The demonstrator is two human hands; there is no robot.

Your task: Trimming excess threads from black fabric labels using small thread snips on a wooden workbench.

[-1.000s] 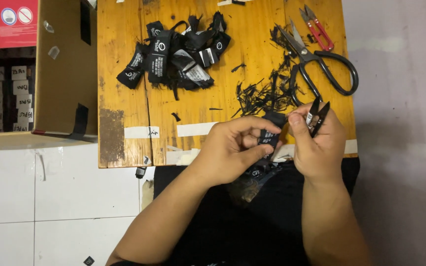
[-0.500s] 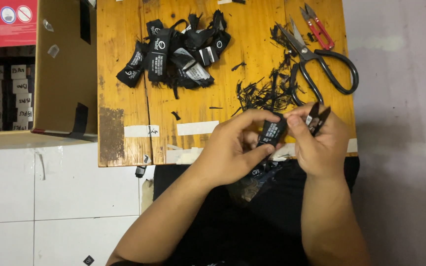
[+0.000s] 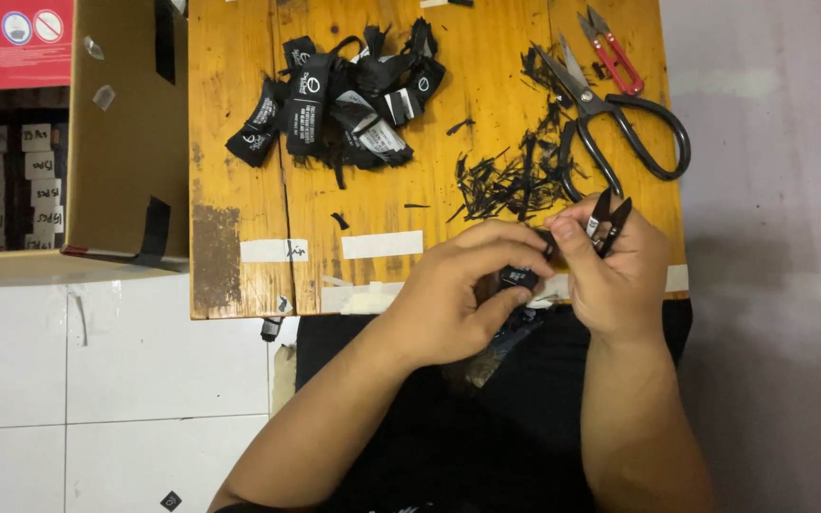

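- White tiled floor [image 3: 68,380] at left and below, grey floor at right, worn orange-brown wooden tabletop [image 3: 239,171] across the upper middle.
- Far left: open brown cardboard box [image 3: 116,142] with a red printed flap, resting against the tabletop's left edge; inside, rows of small white-labelled packs [image 3: 11,190] standing on edge.
- Upper middle of the wood: loose heap of black woven fabric labels with white print [image 3: 334,104], well apart from both hands.
- Front edge: strips of pale masking tape [image 3: 382,244] stuck flat.
- Centre: left hand [image 3: 458,294], closed, fingertips pinching a small black fabric label [image 3: 519,278] just over the table's front edge; label's long axis hard to judge, mostly hidden by fingers.
- Label held between both hands, touching the left fingertips, immediately left of the right hand.
- Right hand [image 3: 614,275], closed around small dark thread snips [image 3: 608,220], blades pointing up and away, thumb close to the label.
- Above the hands: scatter of thin black offcuts [image 3: 515,176].
- Upper right: large black-handled steel scissors [image 3: 619,123], and beyond them small red-handled thread snips [image 3: 610,47], both lying unused.
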